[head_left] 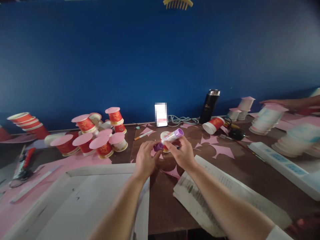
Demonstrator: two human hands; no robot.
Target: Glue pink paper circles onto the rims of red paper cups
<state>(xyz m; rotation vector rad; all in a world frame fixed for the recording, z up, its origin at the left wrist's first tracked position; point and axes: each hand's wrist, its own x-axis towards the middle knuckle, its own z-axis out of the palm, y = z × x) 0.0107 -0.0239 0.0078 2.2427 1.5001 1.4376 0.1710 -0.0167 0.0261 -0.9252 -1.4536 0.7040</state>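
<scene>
My right hand [182,154] is closed on a glue stick [173,135], a white tube with a purple end, held tilted above the table. My left hand [147,156] pinches a small purple cap [158,147] just left of the tube. Behind the two hands stands a paper cup [164,136], mostly covered by the glue stick and fingers. Pink paper scraps [172,172] lie around and below the hands on the brown table [161,203].
Red cups with pink discs [101,145] stand left, behind a white tray [100,169]. At right are a black flask [209,106], a tipped cup [213,125], a power strip [285,166], stacked cups [268,118] and another person's hand [282,101]. A phone [161,115] leans on the blue wall.
</scene>
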